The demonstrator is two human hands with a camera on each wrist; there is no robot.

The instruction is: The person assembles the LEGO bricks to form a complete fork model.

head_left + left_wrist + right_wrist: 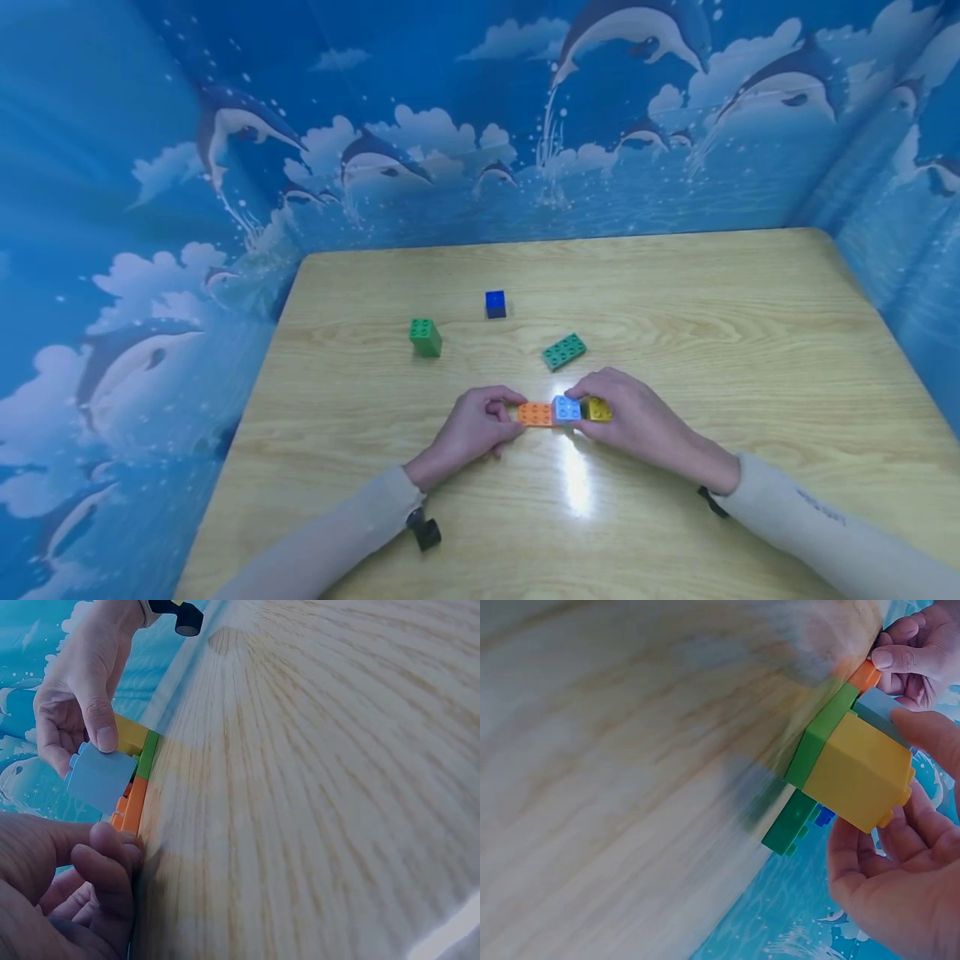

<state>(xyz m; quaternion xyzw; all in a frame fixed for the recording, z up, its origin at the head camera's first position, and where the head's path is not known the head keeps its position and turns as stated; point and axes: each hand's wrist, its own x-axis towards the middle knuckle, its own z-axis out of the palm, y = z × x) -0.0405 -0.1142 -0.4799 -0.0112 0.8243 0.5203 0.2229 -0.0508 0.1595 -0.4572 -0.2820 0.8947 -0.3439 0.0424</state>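
Near the middle of the table my left hand point(480, 422) pinches the left end of a flat orange brick point(535, 414) between thumb and forefinger. My right hand point(637, 417) grips a light blue brick point(567, 408) by its sides with thumb and fingertips. That brick sits over the joint between the orange brick and a flat light green brick point(821, 735), and looks tilted in the left wrist view. A tall yellow brick point(859, 769) stands on the light green one, under the right palm, partly hidden from the head view.
Beyond the hands lie a flat dark green brick point(564, 352), a tall green brick point(425, 337) and a dark blue brick point(495, 304). The wooden table point(675, 292) meets a blue dolphin-print curtain point(450, 200) at the back and sides.
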